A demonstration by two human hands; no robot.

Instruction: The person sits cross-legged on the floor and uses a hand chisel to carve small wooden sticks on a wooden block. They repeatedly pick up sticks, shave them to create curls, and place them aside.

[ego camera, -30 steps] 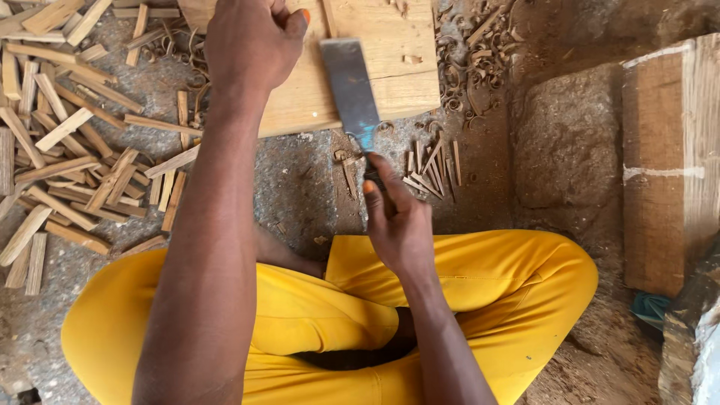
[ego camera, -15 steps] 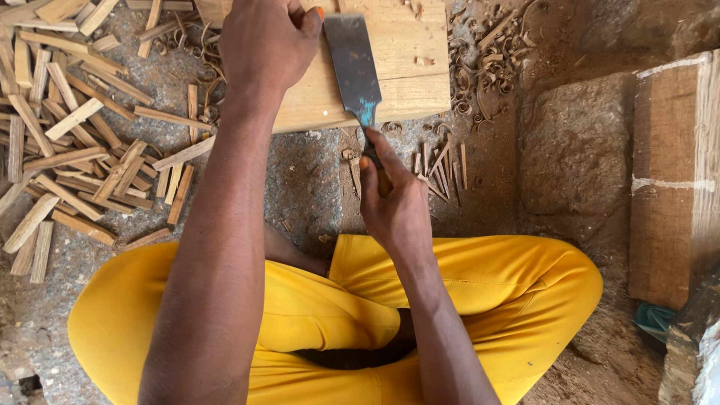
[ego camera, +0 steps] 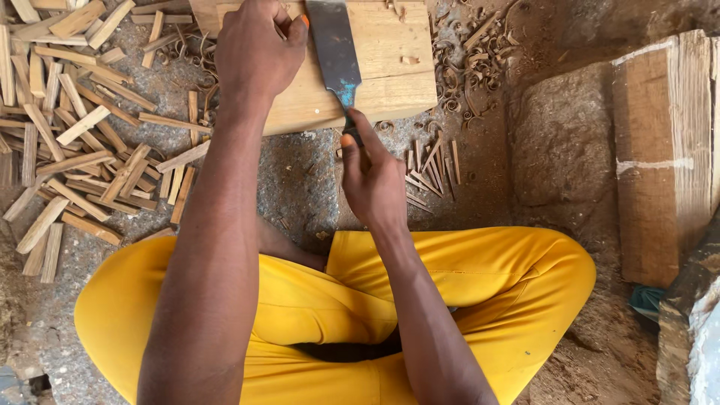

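My right hand (ego camera: 371,180) grips the blade (ego camera: 334,49) over the board (ego camera: 390,71); my left hand (ego camera: 259,56) presses the board.

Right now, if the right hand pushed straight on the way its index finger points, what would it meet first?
The right hand points along the flat metal blade it grips, so it would likely meet the wooden board edge first, though depth is unclear.

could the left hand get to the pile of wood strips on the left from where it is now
Probably yes. The left hand rests on the wooden board, and the pile of wood strips lies right beside it on open ground, with nothing between them.
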